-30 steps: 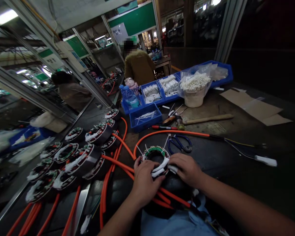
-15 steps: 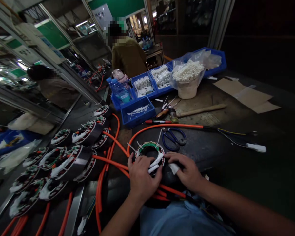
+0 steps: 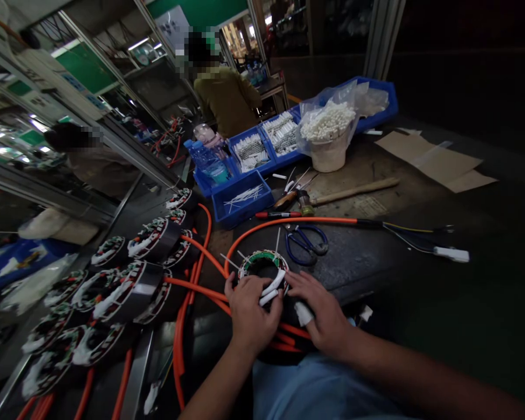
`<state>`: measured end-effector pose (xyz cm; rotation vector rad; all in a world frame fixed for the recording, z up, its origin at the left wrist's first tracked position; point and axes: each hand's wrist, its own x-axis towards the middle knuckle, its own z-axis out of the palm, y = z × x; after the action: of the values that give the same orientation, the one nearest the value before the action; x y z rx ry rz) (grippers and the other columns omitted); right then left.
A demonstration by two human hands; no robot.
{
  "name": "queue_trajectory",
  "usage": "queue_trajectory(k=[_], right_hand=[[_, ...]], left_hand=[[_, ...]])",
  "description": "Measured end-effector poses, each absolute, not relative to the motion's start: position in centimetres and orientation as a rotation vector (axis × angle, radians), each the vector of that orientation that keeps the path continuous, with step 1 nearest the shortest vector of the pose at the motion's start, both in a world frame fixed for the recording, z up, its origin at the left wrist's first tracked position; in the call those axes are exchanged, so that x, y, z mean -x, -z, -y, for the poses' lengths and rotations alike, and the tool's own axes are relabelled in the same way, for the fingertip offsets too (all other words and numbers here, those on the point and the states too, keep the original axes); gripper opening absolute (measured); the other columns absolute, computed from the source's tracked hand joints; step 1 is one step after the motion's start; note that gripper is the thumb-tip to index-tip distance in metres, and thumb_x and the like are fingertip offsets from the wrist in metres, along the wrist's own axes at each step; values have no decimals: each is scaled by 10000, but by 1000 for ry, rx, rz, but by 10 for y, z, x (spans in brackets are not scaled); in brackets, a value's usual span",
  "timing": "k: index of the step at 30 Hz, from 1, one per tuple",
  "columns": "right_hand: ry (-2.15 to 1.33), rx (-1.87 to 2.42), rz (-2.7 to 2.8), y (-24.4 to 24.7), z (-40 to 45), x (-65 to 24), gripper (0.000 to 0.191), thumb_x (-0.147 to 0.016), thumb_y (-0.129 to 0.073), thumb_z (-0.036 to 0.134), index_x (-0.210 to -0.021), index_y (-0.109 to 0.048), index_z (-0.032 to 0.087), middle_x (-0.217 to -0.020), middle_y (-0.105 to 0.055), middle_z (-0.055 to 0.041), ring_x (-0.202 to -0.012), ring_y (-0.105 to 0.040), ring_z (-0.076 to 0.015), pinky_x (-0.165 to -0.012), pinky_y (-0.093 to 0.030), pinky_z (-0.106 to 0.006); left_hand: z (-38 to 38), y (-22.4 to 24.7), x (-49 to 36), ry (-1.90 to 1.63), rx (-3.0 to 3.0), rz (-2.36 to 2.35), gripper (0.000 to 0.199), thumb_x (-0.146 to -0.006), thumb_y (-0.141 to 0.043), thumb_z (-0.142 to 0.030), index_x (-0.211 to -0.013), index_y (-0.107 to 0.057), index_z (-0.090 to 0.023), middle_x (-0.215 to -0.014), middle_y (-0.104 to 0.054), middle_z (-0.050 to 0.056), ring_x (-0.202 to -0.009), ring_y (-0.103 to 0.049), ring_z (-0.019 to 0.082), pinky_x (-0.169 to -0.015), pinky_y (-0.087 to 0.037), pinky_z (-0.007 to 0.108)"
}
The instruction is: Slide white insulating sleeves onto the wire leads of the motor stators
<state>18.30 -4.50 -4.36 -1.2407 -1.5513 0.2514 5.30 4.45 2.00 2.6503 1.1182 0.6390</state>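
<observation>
A ring-shaped wound part with green inside and white sleeves lies on the dark bench in front of me. My left hand grips its near left side, with the thumb by the white sleeves. At its right side, the fingertips of my right hand touch the ring near the sleeves; white wrapping shows at the thumb. Thin white sticks stand out from the ring's far side. Blue-handled scissors lie just behind it.
Several similar rings with orange cables crowd the left. Behind are blue bins of white tubes, a bucket of white sticks, a hammer and cardboard. Two people are in the background.
My right hand has moved left against the ring's right side, its fingers now nearer the white sleeves. My left hand keeps its grip. The whole view has shifted slightly.
</observation>
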Motion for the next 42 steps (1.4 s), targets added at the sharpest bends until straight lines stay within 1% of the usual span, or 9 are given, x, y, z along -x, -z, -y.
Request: queue_trajectory(k=[5,11,17,19,23,27,33,37,42], right_hand=[[185,1177,1902,32,31,-208,286,-808,-364,63,-1022,-550,99,-1129,-594,-173,-1157,-468,-236,-979,-380,-448],[156,1174,2090,18,14,-224,248,-895,-370,164,-983,-598,126,-1010,-627,-107,-987,-528,-198,-948,-404,-388],[173,1188,2256,16,9,-219,233,-902,-399,213,-984,-597,122,-1022,-586,-116,-999,-477,-239,-895,-410,-390],[145,1187,2282,14,9,-220,230,-903,-397,211,-970,-597,121,-996,-586,-113,-976,-479,-234,-886,-407,-386],[-98,1222,2211,4,13,-225,154,-845,-478,188,-937,-592,141,-954,-586,-93,-942,-498,-214,-848,-414,-340],[-403,1410,2023,-8,14,-227,269,-782,-540,191,-1051,-542,172,-960,-582,-57,-886,-520,-178,-758,-419,-284],[-409,1519,2179,-21,-5,-221,139,-777,-520,141,-856,-615,205,-911,-558,-38,-864,-507,-168,-694,-368,-252],[-357,1445,2380,-31,-18,-224,106,-809,-527,214,-843,-628,215,-861,-587,-28,-813,-546,-170,-601,-340,-246],[-167,1364,2588,-40,-26,-228,90,-813,-550,216,-808,-638,227,-774,-609,-11,-709,-564,-167,-511,-302,-257]], left_hand=[[-48,-33,-54,-295,-2581,-1148,89,-769,-531,-287,-809,-596,-242,-780,-643,-35,-837,-568,185,-980,-199,452],[-51,-37,-53,-187,-2592,-1129,113,-769,-561,-312,-848,-584,-233,-826,-646,-17,-879,-562,195,-968,-225,449],[-59,-37,-29,-128,-2695,-791,511,-747,-599,-365,-1207,-429,-219,-1148,-581,64,-1067,-511,225,-1016,-216,451],[-59,-33,-25,-144,-2825,-750,608,-744,-599,-432,-1256,-384,-185,-1138,-577,100,-1046,-515,245,-1010,-226,461],[-53,-25,-35,-133,-3062,-910,470,-779,-547,-477,-1116,-507,-152,-905,-629,94,-889,-554,253,-940,-294,467],[-46,-28,-47,87,-3150,-915,272,-812,-504,-426,-857,-574,-167,-807,-615,84,-831,-547,256,-849,-341,453],[-51,-49,-38,99,-2864,-754,330,-858,-450,-349,-1132,-488,-169,-1027,-619,81,-938,-539,221,-931,-299,420],[-60,-60,-41,210,-2685,-693,246,-900,-347,-217,-885,-593,-214,-857,-669,4,-778,-575,149,-898,-329,326],[-58,-62,-56,328,-2846,-868,224,-857,-439,-271,-762,-629,-199,-699,-667,43,-683,-595,200,-765,-390,347]])
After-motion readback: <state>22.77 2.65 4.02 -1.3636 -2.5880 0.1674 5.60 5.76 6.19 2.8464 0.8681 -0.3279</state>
